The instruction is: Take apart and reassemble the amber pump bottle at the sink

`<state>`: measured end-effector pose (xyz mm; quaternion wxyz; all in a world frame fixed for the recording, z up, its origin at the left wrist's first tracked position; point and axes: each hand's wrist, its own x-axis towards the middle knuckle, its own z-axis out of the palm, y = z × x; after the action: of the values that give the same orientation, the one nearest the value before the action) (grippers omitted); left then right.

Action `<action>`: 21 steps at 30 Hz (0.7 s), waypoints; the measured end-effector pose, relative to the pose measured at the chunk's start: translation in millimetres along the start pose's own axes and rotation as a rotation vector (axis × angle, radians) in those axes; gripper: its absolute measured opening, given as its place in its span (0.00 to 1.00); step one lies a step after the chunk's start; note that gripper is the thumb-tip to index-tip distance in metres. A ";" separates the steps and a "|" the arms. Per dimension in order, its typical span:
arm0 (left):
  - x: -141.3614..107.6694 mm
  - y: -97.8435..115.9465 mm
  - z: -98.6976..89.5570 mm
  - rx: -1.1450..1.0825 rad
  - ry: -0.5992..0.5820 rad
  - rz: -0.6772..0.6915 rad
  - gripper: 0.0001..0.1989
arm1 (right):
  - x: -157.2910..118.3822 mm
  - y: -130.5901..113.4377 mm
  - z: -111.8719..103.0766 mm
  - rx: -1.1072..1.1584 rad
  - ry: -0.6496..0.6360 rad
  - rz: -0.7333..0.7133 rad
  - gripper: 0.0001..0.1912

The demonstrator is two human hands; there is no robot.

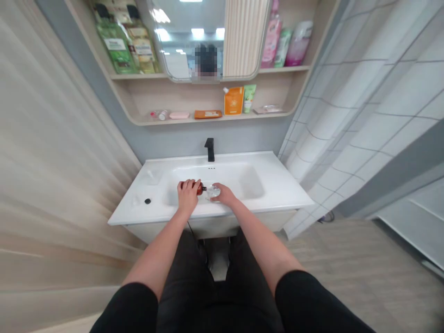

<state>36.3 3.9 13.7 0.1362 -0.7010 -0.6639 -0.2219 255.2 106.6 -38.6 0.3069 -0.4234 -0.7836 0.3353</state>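
Our left hand [188, 190], fingers curled closed, grips and partly hides a glossy amber-brown bottle [200, 188] tipped sideways above the smooth white basin [244, 179]; our right hand [225, 194], fingers bent round, holds a clear cup [214, 191] near the bottle's mouth. A small black disc [147, 201] lies left; beyond stand an angular black faucet [210, 150] and, shelved, an orange pouch [233, 101].

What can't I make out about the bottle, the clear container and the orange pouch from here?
All in the head view:
- Most of the brown bottle: covered by the left hand.
- Contents of the clear container: too small and blurred, partly covered by the right hand.
- Print on the orange pouch: too small.
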 end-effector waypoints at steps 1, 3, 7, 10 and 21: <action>-0.1 -0.1 0.0 -0.004 0.002 0.002 0.32 | 0.0 0.1 -0.1 0.001 -0.001 0.001 0.44; -0.3 0.0 -0.3 -0.012 0.003 0.003 0.32 | -0.1 0.1 -0.3 0.001 0.000 0.005 0.44; -0.7 -0.1 -0.6 -0.008 -0.002 -0.002 0.32 | -0.6 -0.3 -0.5 -0.004 -0.002 0.008 0.43; -0.6 -0.6 0.2 -0.003 0.005 0.004 0.31 | -0.9 -0.4 -0.4 0.005 0.005 -0.001 0.43; -0.7 0.2 -2.1 -0.029 -0.004 0.005 0.32 | -2.1 -2.9 -1.3 -0.011 0.011 0.012 0.43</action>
<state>36.2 2.2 15.2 0.1253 -0.7051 -0.6591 -0.2296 255.9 103.9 -35.9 0.3070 -0.4318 -0.7811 0.3304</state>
